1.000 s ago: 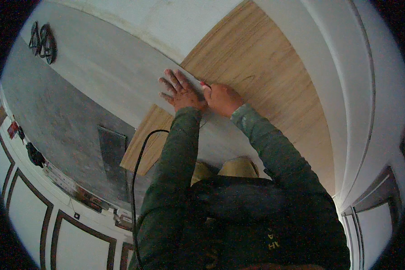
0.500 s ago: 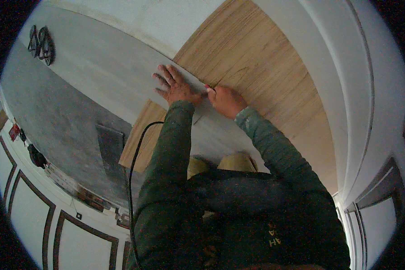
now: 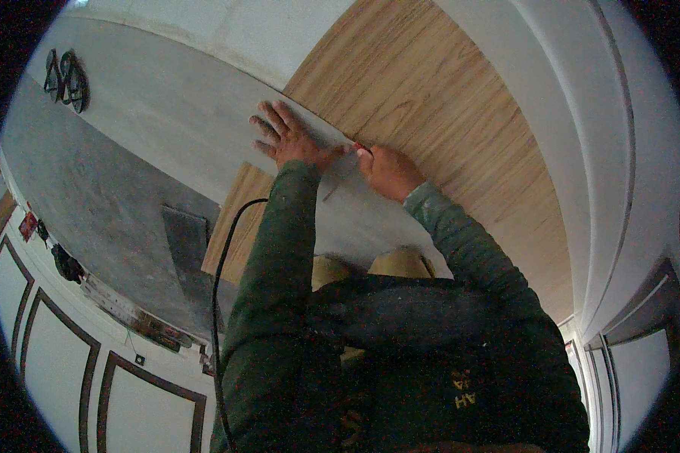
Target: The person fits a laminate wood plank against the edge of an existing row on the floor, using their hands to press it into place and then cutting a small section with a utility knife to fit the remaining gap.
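Floor here is half done: wood-grain laminate flooring (image 3: 446, 98) covers the right part, grey underlay (image 3: 91, 189) covers the left, white wall and baseboard (image 3: 582, 151) curve along the right edge. Person crouches over the seam, both dark green sleeves coming in from the bottom.

Left hand (image 3: 291, 140): flat, palm down, fingers spread apart, pressing on a pale grey plank (image 3: 204, 121) that runs diagonally along the edge of the laid laminate. Not gripping anything.

Right hand (image 3: 389, 172): fingers curled together around a small red-tipped tool (image 3: 360, 148), likely a pencil or marker. Only the tip shows, so exact kind unclear. Tip sits on the plank's edge right at the seam with the laminate, just beside the left thumb. Hands are near each other, not touching.

Short offcut of wood-grain board (image 3: 238, 219) lies on the underlay below the left forearm, partly hidden by the sleeve. Darker grey rectangular piece (image 3: 185, 241) just left of it. Black cable (image 3: 223, 287) loops from near the left elbow down along the body toward the bottom edge.

Far upper left on the underlay: a pair of dark ring-shaped items (image 3: 66, 75), too small to identify. Along the left rim, white panelled wall with dark trim (image 3: 53, 340), and a strip of small clutter at its base, not legible.
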A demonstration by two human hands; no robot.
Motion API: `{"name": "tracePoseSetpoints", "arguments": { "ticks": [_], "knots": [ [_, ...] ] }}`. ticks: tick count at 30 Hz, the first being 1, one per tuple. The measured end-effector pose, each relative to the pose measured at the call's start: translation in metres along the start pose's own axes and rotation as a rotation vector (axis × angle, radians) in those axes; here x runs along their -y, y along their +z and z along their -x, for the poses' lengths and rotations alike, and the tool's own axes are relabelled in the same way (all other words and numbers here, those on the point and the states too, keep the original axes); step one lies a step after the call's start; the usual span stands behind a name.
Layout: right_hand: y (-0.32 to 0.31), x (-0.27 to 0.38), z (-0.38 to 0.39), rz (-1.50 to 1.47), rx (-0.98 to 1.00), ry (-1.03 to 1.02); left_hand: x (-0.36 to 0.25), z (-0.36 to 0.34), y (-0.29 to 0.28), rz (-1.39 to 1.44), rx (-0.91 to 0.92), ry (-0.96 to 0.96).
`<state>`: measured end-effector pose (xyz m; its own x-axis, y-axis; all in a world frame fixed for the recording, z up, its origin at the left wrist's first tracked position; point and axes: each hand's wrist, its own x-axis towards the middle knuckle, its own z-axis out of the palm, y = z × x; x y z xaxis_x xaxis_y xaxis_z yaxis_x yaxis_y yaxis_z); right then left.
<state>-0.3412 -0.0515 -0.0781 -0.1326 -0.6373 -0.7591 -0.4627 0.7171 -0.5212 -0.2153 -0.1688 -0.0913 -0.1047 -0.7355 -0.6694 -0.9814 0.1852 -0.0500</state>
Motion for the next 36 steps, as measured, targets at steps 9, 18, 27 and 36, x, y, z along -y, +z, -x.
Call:
{"name": "tracePoseSetpoints", "arguments": {
  "ticks": [9,18,27,36],
  "knots": [
    [0.016,-0.023,0.001,0.003,-0.117,-0.128,0.006,-0.003,0.007,-0.001,-0.033,0.007],
    [0.019,-0.033,0.003,-0.003,-0.146,-0.130,0.002,-0.001,0.005,-0.022,-0.037,0.013],
    [0.009,-0.038,0.010,0.053,-0.010,-0.042,0.002,-0.002,0.006,-0.025,-0.021,0.016],
    [-0.003,-0.070,0.049,-0.014,-0.028,0.014,0.003,-0.001,0.012,0.039,-0.046,0.029]
  ]
}}
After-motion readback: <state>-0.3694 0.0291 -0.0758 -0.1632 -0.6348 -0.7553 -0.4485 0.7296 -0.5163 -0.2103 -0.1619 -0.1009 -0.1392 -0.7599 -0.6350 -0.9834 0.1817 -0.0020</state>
